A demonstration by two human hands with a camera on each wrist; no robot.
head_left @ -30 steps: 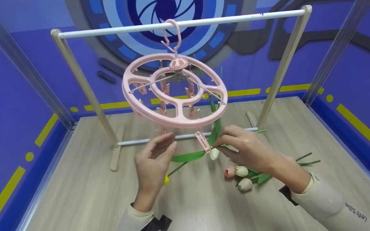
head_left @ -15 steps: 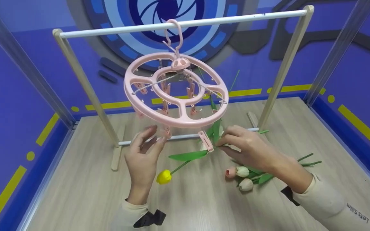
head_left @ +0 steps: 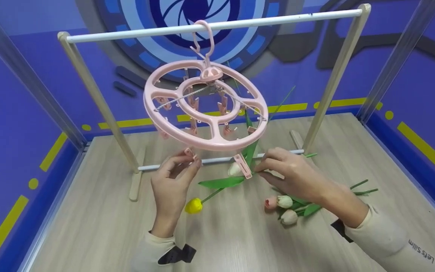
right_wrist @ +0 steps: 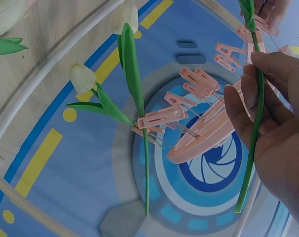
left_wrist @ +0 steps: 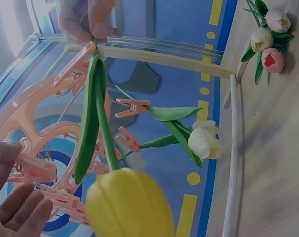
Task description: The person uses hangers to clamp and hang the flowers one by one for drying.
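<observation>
Below the pink hanger [head_left: 214, 142], left hand [head_left: 170, 185] closed on clip [head_left: 189, 152], right hand [head_left: 296, 175] on yellow tulip stem [right_wrist: 248, 170]

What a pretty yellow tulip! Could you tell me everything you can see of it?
The yellow tulip has a smooth, rounded bloom with closed, overlapping petals, a slim green stem and a long, pointed green leaf. It looks artificial, perhaps plastic or fabric. In the head view it slants, bloom lowest and toward the person. The right hand holds the stem beside a pink clip; whether that clip grips it, I can't tell.
</observation>
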